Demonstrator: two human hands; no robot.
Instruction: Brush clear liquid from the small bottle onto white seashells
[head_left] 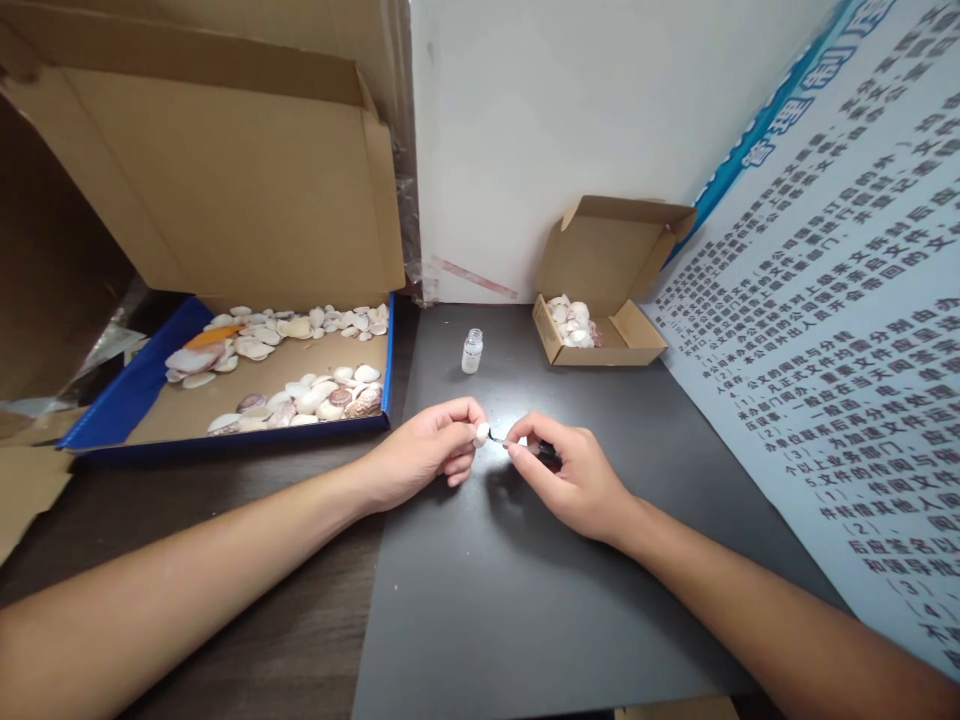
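Mid-frame, our left hand (pixel 433 447) pinches a shell (pixel 481 436), our right hand (pixel 576 478) apparently a brush (pixel 550 456); we should dab lightly.

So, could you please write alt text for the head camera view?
The left hand pinches a small white seashell while the right hand holds a black-handled brush at its edge. Behind them, an uncapped bottle stands between a large blue-sided box and a smaller cardboard box, both open and holding shells.
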